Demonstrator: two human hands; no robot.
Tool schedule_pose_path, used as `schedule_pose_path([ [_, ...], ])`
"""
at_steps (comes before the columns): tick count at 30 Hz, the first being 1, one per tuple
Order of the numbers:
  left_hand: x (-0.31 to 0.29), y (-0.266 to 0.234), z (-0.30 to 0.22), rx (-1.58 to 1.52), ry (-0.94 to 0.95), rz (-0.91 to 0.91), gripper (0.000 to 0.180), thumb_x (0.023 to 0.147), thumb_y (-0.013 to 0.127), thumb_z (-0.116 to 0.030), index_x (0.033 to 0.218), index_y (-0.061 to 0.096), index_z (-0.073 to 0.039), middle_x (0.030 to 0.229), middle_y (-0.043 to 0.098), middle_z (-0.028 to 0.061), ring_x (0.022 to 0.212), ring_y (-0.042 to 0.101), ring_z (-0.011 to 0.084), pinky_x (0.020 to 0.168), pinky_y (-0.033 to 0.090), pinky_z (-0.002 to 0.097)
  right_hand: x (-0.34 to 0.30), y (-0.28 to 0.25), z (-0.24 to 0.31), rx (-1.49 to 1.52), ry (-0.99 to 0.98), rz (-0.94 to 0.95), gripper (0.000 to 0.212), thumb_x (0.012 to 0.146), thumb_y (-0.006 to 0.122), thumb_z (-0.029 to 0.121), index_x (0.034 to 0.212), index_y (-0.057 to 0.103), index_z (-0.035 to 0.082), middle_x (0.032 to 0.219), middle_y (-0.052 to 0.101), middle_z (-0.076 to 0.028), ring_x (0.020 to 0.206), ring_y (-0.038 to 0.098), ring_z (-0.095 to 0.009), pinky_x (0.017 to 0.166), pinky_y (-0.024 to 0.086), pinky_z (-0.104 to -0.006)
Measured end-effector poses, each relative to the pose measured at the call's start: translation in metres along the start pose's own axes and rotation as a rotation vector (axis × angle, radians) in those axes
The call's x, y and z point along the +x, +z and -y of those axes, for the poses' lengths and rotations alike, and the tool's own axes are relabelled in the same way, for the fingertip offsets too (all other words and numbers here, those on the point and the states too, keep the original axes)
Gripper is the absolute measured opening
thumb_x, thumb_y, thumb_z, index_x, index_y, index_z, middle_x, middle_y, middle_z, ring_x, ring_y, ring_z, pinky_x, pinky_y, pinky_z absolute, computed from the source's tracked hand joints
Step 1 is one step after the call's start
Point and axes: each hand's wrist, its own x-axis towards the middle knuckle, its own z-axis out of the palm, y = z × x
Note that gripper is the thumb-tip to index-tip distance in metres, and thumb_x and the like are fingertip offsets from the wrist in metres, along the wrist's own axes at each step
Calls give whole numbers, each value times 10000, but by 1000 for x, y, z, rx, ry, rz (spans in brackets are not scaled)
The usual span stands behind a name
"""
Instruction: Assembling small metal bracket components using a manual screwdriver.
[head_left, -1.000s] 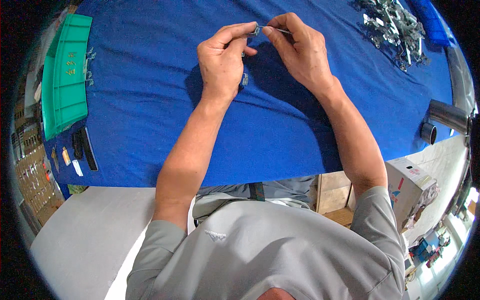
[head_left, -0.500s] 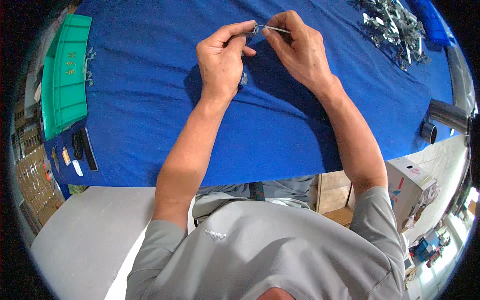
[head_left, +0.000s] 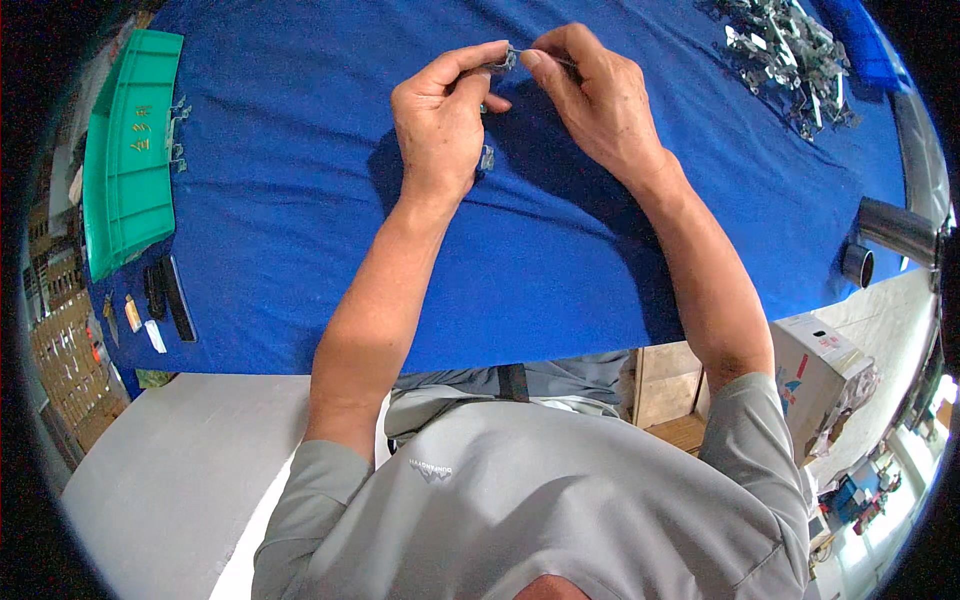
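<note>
Near the far middle of the blue cloth, my left hand (head_left: 445, 110) is closed on a small clear-and-dark clip-like part (head_left: 509, 60), pinched at its fingertips. My right hand (head_left: 595, 90) pinches a thin metal tool (head_left: 570, 63), a slim rod whose tip reaches the small part. Most of the rod is covered by the fingers, so its exact kind cannot be made out. A similar small part (head_left: 487, 158) lies on the cloth beside my left wrist.
A green plastic bin (head_left: 130, 150) stands at the left, with small clear parts (head_left: 180, 110) by its edge. At the far right is a heap of metal and dark parts (head_left: 790, 60). A dark cylinder (head_left: 895, 230) lies at the right edge; a black bar (head_left: 178, 300) is at the left front.
My right thumb and fingers have shifted slightly, turning the rod so that less of it shows. The left hand stays nearly still with the small part.
</note>
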Motion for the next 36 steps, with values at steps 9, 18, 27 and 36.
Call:
schedule_pose_path([
  [9, 0, -1, 0, 1, -11, 8, 258, 897, 570, 81, 1088, 729, 12, 1016, 724, 117, 794, 671, 140, 648, 577, 251, 0, 1, 0, 27, 18, 7, 235, 938, 689, 206, 1038, 608, 8, 793, 687, -133, 669, 663, -194, 601, 513, -332],
  [18, 0, 0, 0, 9, 10, 6, 259, 901, 565, 79, 1089, 729, 12, 1012, 727, 116, 814, 677, 142, 653, 579, 253, 1, -1, -1, 3, 26, 21, 230, 940, 687, 214, 1025, 618, 12, 804, 692, -136, 700, 680, -204, 605, 517, -330],
  [27, 0, 1, -2, 22, -14, 1, 267, 893, 559, 88, 1088, 727, 18, 1012, 726, 119, 851, 681, 148, 656, 583, 254, 0, 1, -5, 8, 13, 15, 213, 946, 680, 207, 1015, 617, 16, 768, 675, -125, 618, 633, -180, 550, 483, -322],
  [36, 0, -1, 0, 8, 0, -1, 265, 894, 562, 86, 1087, 729, 14, 1020, 726, 126, 841, 682, 149, 652, 587, 257, 0, 1, -5, 9, 9, 13, 220, 937, 691, 191, 1039, 610, 14, 764, 668, -126, 635, 644, -179, 555, 484, -317],
])
